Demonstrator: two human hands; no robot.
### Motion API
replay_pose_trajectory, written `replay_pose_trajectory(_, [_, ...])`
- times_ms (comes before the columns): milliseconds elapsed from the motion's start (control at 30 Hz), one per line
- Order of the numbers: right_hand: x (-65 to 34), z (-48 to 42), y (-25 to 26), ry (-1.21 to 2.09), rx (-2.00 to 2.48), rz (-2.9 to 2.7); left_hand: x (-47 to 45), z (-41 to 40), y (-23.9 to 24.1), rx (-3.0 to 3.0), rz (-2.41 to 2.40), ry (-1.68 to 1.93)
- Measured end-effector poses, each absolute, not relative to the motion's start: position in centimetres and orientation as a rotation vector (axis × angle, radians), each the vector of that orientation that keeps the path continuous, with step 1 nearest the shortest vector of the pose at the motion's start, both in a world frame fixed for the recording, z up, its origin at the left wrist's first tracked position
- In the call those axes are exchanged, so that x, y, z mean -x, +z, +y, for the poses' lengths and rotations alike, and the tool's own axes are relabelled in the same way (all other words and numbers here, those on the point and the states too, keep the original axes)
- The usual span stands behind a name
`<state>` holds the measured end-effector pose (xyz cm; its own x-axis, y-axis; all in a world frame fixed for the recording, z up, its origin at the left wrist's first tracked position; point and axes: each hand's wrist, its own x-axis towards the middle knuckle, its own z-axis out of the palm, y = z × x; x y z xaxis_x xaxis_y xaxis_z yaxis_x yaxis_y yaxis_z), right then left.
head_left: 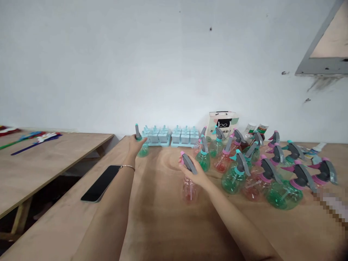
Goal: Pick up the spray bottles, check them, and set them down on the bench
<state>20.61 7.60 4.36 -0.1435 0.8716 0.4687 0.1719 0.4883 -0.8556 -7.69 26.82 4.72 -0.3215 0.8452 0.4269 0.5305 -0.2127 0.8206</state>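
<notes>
At the far left of the table, my left hand (pixel 136 145) is wrapped round the neck of a green spray bottle (pixel 143 150) with a grey trigger head. The bottle stands upright in front of a light-blue ice-pop mold. Nearer to me, my right hand (pixel 193 169) grips the head of a pink spray bottle (pixel 189 191) with a pink nozzle; its clear round body shows below my fingers. Just right of that hand stands another green spray bottle (pixel 203 159), part of a cluster of several green and pink ones.
Two light-blue ice-pop molds (pixel 160 137) stand near the wall, beside a printed paper bag (pixel 223 127). A black phone (pixel 100 184) lies left of my left forearm. Several spray bottles (pixel 233 179) crowd the right side. A second table (pixel 54 163), across a gap, holds colored strips.
</notes>
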Motion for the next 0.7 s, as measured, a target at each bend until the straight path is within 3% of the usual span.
replay_pose_trajectory(167, [-20.7, 6.5, 6.0, 1.054, 0.842, -1.522, 4.7, 20.9, 1.4, -1.694, 1.705, 1.504])
replay_pose_trajectory(400, [-21.0, 5.9, 7.0, 1.121, 0.766, -1.459, 1.7, 9.5, -1.5, -1.831, 1.401, 1.596])
replay_pose_trajectory(700, [-21.0, 5.3, 7.3, 1.173, 0.717, -1.394, 1.8, 9.3, -5.2, -1.655, 1.296, 1.558])
